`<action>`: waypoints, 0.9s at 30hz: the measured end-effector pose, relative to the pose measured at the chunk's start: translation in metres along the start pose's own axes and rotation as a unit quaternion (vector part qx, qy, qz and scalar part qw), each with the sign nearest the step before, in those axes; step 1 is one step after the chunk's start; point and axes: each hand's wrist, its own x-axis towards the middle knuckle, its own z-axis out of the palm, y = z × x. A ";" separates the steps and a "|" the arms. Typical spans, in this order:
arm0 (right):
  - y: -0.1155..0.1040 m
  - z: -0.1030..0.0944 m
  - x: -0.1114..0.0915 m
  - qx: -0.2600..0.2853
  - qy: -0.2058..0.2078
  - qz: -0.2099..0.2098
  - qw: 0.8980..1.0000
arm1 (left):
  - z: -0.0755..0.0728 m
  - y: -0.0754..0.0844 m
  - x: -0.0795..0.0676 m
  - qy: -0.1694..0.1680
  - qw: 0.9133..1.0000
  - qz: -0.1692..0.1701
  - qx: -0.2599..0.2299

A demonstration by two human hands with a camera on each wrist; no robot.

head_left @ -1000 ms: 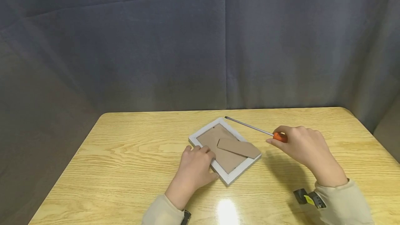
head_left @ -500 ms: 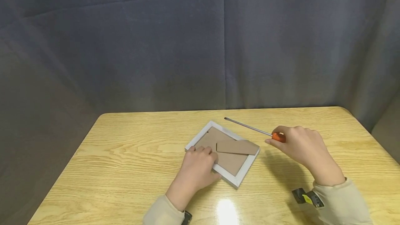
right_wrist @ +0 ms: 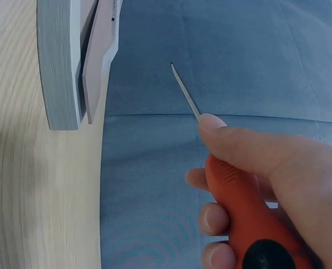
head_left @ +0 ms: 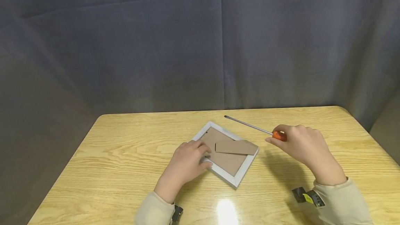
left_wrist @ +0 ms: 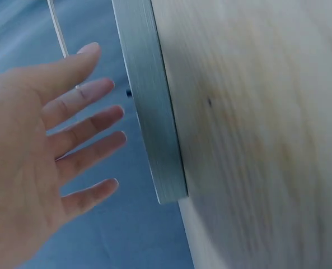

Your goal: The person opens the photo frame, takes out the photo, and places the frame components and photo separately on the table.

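Observation:
A picture frame (head_left: 225, 174) with a pale grey-white border lies back up on the table, turned at an angle. On its brown backing board (head_left: 215, 135) sits a brown easel stand (head_left: 235, 147), slightly raised. My left hand (head_left: 187, 160) hovers at the frame's left side; in the left wrist view its fingers are loosely extended, apart from the frame's edge and holding nothing. With my right hand (head_left: 304, 147) I grip the orange handle (right_wrist: 247, 216) of a flathead screwdriver (head_left: 250, 125). Its metal shaft points left, above the table beyond the frame's right side.
The wooden table (head_left: 125, 155) has a light yellow grain and rounded far corners. A dark grey-blue curtain (head_left: 156, 51) hangs behind it and along the sides. Black straps with small devices (head_left: 307, 197) sit at the cuffs.
The picture frame has been turned counterclockwise under my left hand. That hand has since let go and moved left. My right hand with the screwdriver has stayed nearly still.

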 end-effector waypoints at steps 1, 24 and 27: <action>0.000 0.000 0.000 -0.001 0.002 -0.001 1.000 | 0.000 -0.003 0.000 -0.005 1.000 -0.011 -0.004; -0.002 0.002 0.001 0.000 -0.009 0.002 1.000 | -0.002 -0.022 -0.007 -0.095 0.985 -0.129 -0.055; -0.002 0.001 0.001 0.000 -0.010 0.003 1.000 | -0.001 -0.020 -0.007 -0.088 0.986 -0.132 -0.047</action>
